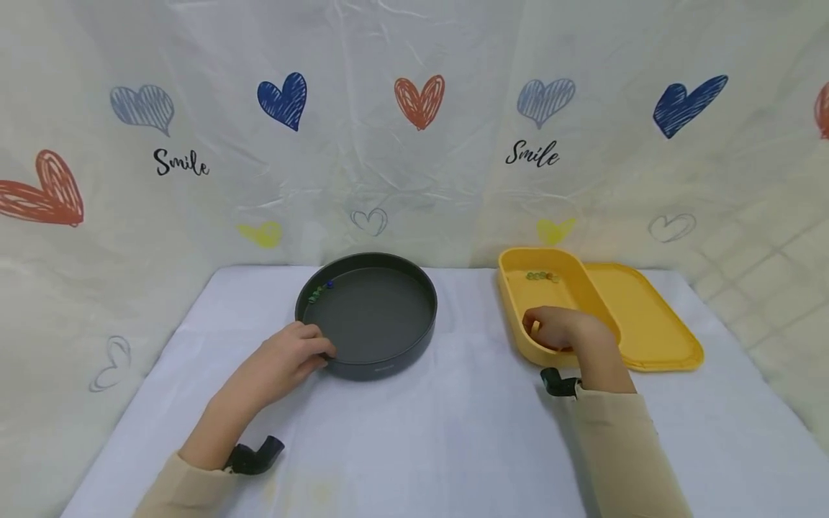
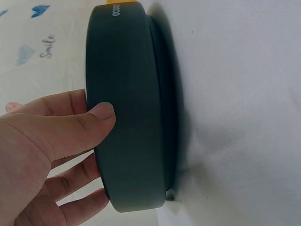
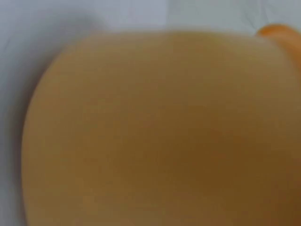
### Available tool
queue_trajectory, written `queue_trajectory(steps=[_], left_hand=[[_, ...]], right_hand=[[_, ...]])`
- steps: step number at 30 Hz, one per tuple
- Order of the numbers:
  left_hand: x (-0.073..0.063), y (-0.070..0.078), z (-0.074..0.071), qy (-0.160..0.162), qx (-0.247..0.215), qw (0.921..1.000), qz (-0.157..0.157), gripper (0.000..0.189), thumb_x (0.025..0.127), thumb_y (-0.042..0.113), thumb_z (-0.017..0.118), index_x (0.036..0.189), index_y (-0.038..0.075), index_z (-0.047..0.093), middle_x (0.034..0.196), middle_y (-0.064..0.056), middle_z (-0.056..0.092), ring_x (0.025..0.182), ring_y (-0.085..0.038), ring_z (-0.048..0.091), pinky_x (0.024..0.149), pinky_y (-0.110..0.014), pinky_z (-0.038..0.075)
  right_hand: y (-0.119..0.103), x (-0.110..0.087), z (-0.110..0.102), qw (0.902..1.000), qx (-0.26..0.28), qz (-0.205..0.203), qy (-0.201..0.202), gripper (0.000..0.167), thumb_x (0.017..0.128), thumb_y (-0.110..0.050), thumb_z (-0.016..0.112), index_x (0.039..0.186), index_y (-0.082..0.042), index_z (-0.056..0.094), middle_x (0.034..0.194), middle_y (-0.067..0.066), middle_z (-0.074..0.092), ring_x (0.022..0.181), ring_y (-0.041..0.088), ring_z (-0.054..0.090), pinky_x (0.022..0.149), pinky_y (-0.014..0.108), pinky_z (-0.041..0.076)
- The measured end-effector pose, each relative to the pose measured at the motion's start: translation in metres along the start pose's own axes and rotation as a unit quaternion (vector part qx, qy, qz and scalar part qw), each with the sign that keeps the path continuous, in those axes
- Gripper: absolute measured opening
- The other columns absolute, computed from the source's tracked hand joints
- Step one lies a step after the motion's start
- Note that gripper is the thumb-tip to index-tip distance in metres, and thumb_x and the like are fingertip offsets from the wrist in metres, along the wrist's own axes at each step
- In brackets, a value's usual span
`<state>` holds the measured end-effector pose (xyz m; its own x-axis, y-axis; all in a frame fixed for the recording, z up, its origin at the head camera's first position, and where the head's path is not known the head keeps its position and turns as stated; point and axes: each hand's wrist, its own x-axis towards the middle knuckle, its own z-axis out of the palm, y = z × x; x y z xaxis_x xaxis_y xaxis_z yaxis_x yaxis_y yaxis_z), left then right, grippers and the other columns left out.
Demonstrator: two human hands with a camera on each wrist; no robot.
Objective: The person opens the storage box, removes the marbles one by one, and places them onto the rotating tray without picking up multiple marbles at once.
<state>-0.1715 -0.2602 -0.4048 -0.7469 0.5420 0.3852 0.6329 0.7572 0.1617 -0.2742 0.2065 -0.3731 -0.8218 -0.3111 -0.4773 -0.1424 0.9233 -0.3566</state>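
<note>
My left hand [image 1: 299, 354] grips the near left rim of a round dark grey pan [image 1: 372, 368]. In the left wrist view the thumb [image 2: 104, 112] presses the pan's outer wall [image 2: 129, 117], with the other fingers over the rim. Small green marbles [image 1: 316, 294] and a blue marble [image 1: 330, 284] lie inside at the pan's far left. Down inside a yellow box [image 1: 507, 298] reaches my right hand [image 1: 558, 327], its fingers bent; the fingertips are hidden. A short row of small greenish and orange marbles [image 1: 542, 276] lies at the box's far end. The box wall [image 3: 155, 132] fills the right wrist view, blurred.
A flat yellow lid or tray [image 1: 657, 316] lies against the box's right side. Both stand on a white-covered table [image 1: 447, 432]. Behind it hangs a pale sheet [image 1: 453, 180] printed with hearts. A black wrist mount [image 1: 255, 456] sticks out from the left wrist, another [image 1: 558, 383] from the right.
</note>
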Motion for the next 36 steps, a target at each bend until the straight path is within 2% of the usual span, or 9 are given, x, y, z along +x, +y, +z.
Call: queue_trajectory(steps=[5,9,16,20,22,24,28,32,36], left_hand=[[0.001,0.0,-0.001,0.003,0.005,1.0,0.003,0.024,0.078,0.005,0.084,0.094,0.021,0.074,0.087,0.009,0.061,0.084,-0.012,0.055,0.072,-0.03,0.051],[0.001,0.0,-0.004,-0.001,0.007,1.0,0.002,0.024,0.078,0.005,0.084,0.094,0.021,0.074,0.087,0.008,0.061,0.084,-0.013,0.056,0.073,-0.031,0.052],[0.0,0.0,-0.003,-0.003,-0.002,1.0,0.003,0.023,0.079,0.005,0.083,0.094,0.02,0.074,0.086,0.008,0.06,0.084,-0.013,0.056,0.072,-0.031,0.051],[-0.003,0.001,0.001,-0.005,-0.007,1.0,0.001,0.023,0.079,0.005,0.083,0.094,0.021,0.073,0.086,0.009,0.059,0.083,-0.011,0.055,0.072,-0.03,0.051],[-0.004,0.001,0.002,-0.004,-0.007,1.0,0.001,0.024,0.079,0.005,0.083,0.094,0.021,0.073,0.086,0.009,0.059,0.083,-0.011,0.055,0.072,-0.03,0.051],[-0.004,0.001,0.002,-0.003,-0.005,1.0,0.0,0.024,0.079,0.005,0.083,0.094,0.021,0.073,0.086,0.009,0.059,0.083,-0.011,0.055,0.072,-0.03,0.051],[-0.003,0.002,0.001,-0.001,-0.004,1.0,0.0,0.024,0.079,0.005,0.083,0.093,0.021,0.074,0.086,0.009,0.06,0.083,-0.012,0.055,0.071,-0.03,0.051],[-0.001,0.002,0.0,0.004,-0.004,1.0,0.0,0.023,0.079,0.004,0.083,0.093,0.02,0.074,0.086,0.008,0.06,0.083,-0.012,0.054,0.071,-0.03,0.051],[0.0,0.002,0.001,0.003,-0.006,1.0,-0.001,0.023,0.079,0.005,0.083,0.093,0.021,0.074,0.085,0.008,0.059,0.083,-0.012,0.054,0.071,-0.03,0.051]], right_hand=[[0.005,-0.008,-0.007,0.9985,-0.037,0.034,0.023,0.016,0.092,-0.012,0.059,0.107,-0.015,0.062,0.088,0.009,0.055,0.084,0.026,0.051,0.069,0.036,0.04],[0.007,-0.012,-0.011,0.9953,-0.087,0.031,0.031,0.018,0.09,-0.014,0.061,0.109,-0.013,0.061,0.099,0.012,0.058,0.089,0.027,0.052,0.074,0.038,0.043],[0.004,-0.018,-0.021,0.9945,-0.094,0.047,-0.008,0.02,0.093,-0.015,0.061,0.112,-0.011,0.059,0.1,0.012,0.055,0.091,0.03,0.051,0.071,0.039,0.045],[-0.006,-0.021,-0.039,0.9893,-0.141,0.031,-0.021,0.025,0.094,-0.02,0.067,0.115,-0.009,0.059,0.104,0.013,0.058,0.092,0.03,0.053,0.074,0.044,0.049],[-0.013,-0.021,-0.052,0.9825,-0.186,0.012,-0.005,0.028,0.092,-0.021,0.07,0.116,-0.008,0.06,0.106,0.013,0.062,0.09,0.029,0.055,0.078,0.046,0.048],[-0.02,-0.016,-0.066,0.9747,-0.222,-0.002,0.02,0.028,0.092,-0.021,0.071,0.115,-0.008,0.062,0.106,0.013,0.064,0.088,0.029,0.057,0.078,0.048,0.05],[-0.026,0.002,-0.091,0.9676,-0.242,-0.009,0.072,0.026,0.093,-0.019,0.069,0.116,-0.01,0.064,0.106,0.011,0.066,0.089,0.029,0.057,0.078,0.049,0.05],[-0.022,0.026,-0.1,0.9721,-0.216,-0.027,0.089,0.029,0.093,-0.014,0.066,0.121,-0.008,0.064,0.107,0.012,0.067,0.09,0.027,0.06,0.082,0.049,0.051],[-0.02,0.046,-0.093,0.9813,-0.173,-0.053,0.066,0.035,0.093,-0.01,0.065,0.128,-0.004,0.062,0.115,0.018,0.066,0.096,0.03,0.063,0.087,0.049,0.052]])
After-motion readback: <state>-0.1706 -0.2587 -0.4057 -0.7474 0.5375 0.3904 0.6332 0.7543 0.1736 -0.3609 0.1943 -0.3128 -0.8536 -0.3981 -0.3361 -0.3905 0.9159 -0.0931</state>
